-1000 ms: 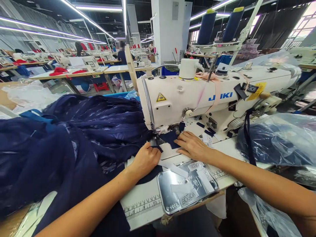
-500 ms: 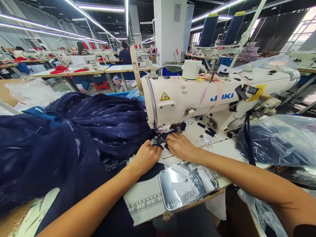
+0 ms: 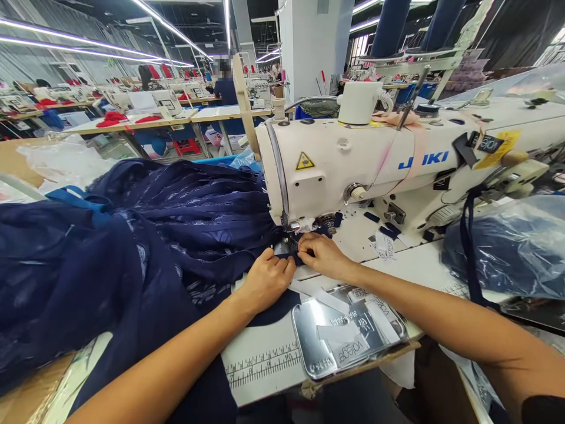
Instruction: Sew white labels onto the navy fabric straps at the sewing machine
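A white JUKI sewing machine (image 3: 397, 159) stands on the table, its needle and presser foot (image 3: 289, 235) at the left end. A big heap of navy blue fabric (image 3: 132, 247) lies to its left and runs under the foot. My left hand (image 3: 267, 280) rests curled on the fabric's edge just in front of the foot, pinching it. My right hand (image 3: 324, 256) pinches the same navy fabric right beside the foot, fingertips almost touching my left hand.
A shiny metal tray (image 3: 348, 338) with white "volege" labels sits at the table's front edge, beside a printed ruler strip (image 3: 262, 365). A plastic bag of navy garments (image 3: 507, 247) lies at the right. Other sewing stations and a person fill the background.
My right hand slid left from lying flat on the table to pinch the fabric at the presser foot. My left hand crept closer to the foot. The camera leaned in.
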Action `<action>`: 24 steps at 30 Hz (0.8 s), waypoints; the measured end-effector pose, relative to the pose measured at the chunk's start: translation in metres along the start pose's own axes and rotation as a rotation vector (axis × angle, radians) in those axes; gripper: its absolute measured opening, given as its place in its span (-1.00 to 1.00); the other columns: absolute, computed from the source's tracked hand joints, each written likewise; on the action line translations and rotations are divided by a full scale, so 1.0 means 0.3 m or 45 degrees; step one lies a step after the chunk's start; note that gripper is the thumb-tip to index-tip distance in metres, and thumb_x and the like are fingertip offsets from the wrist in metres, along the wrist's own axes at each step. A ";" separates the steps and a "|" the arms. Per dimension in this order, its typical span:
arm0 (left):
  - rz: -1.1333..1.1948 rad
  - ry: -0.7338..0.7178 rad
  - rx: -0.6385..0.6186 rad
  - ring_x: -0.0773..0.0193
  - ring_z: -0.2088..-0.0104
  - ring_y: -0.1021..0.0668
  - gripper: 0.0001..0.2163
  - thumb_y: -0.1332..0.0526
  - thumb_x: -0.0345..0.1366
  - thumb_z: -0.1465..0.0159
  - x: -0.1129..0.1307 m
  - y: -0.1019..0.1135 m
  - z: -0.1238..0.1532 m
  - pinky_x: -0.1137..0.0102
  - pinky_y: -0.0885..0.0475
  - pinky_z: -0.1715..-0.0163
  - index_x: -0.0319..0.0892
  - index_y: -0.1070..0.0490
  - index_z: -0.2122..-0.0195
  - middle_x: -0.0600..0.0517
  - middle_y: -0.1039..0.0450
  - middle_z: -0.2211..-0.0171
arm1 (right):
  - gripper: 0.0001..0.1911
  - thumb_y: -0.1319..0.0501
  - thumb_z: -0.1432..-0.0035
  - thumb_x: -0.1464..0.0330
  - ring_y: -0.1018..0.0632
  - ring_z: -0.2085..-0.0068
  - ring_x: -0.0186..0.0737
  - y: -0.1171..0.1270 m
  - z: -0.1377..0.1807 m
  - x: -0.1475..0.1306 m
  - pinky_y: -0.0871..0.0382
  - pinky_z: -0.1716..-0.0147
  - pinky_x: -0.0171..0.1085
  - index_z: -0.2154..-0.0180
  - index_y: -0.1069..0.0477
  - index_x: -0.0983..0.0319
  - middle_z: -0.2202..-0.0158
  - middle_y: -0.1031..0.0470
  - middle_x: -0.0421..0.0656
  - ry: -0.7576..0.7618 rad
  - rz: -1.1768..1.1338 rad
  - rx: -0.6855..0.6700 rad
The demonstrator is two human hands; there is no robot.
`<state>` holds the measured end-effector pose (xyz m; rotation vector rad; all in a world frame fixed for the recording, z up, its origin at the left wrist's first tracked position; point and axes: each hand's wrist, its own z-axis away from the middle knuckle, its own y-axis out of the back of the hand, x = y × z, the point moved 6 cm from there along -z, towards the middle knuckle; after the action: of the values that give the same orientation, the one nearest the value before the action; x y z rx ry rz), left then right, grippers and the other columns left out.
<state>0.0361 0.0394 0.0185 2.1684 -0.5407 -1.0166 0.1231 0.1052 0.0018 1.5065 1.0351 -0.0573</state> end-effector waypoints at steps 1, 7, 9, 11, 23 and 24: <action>-0.002 -0.007 -0.015 0.34 0.66 -0.37 -0.75 0.10 -0.58 -0.22 0.001 -0.003 -0.002 0.38 -0.19 0.51 -0.35 -0.35 0.39 0.08 -0.31 0.68 | -0.75 -0.12 -0.01 0.56 -0.42 0.31 -0.28 0.000 0.001 0.000 -0.17 0.27 -0.25 0.64 -0.20 0.28 0.38 -0.40 -0.18 0.011 0.004 0.006; -0.008 -0.040 -0.062 0.32 0.67 -0.37 -0.78 0.05 -0.57 -0.19 0.006 -0.015 -0.009 0.37 -0.17 0.51 -0.31 -0.35 0.45 0.08 -0.31 0.68 | -0.81 -0.11 -0.03 0.56 -0.39 0.33 -0.26 0.002 0.011 -0.015 -0.23 0.29 -0.25 0.58 -0.24 0.27 0.39 -0.38 -0.15 0.158 0.052 0.026; -0.006 -0.053 -0.068 0.32 0.68 -0.36 -0.78 0.04 -0.57 -0.19 0.009 -0.020 -0.010 0.37 -0.17 0.52 -0.30 -0.35 0.47 0.08 -0.31 0.68 | -0.82 -0.10 -0.03 0.57 -0.38 0.34 -0.27 0.003 0.013 -0.022 -0.25 0.29 -0.26 0.56 -0.26 0.28 0.40 -0.37 -0.14 0.215 0.053 0.025; -0.003 -0.059 -0.071 0.31 0.68 -0.36 -0.78 0.04 -0.57 -0.18 0.009 -0.024 -0.011 0.37 -0.17 0.51 -0.29 -0.34 0.48 0.08 -0.31 0.68 | -0.83 -0.11 -0.02 0.57 -0.39 0.35 -0.27 0.006 0.015 -0.022 -0.27 0.30 -0.27 0.56 -0.29 0.28 0.40 -0.37 -0.14 0.244 0.021 0.017; 0.095 -0.071 -0.191 0.32 0.64 -0.38 -0.78 0.02 -0.54 -0.21 0.014 -0.048 -0.013 0.36 -0.20 0.48 -0.28 -0.34 0.51 0.06 -0.31 0.68 | -0.78 -0.06 -0.10 0.56 -0.37 0.20 -0.15 -0.009 0.092 -0.067 -0.36 0.21 -0.15 0.24 -0.44 0.34 0.22 -0.39 -0.03 0.372 0.317 -0.063; 0.113 -0.065 -0.198 0.32 0.64 -0.37 -0.78 0.01 -0.54 -0.21 0.013 -0.047 -0.012 0.36 -0.20 0.48 -0.28 -0.34 0.51 0.06 -0.31 0.67 | -0.78 -0.06 -0.09 0.57 -0.36 0.22 -0.13 -0.015 0.099 -0.079 -0.37 0.23 -0.14 0.25 -0.43 0.36 0.22 -0.39 -0.01 0.382 0.427 -0.071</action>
<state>0.0423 0.0481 0.0081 1.9703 -0.5574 -1.0329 0.1213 0.0671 0.0046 1.6500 0.9940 0.4421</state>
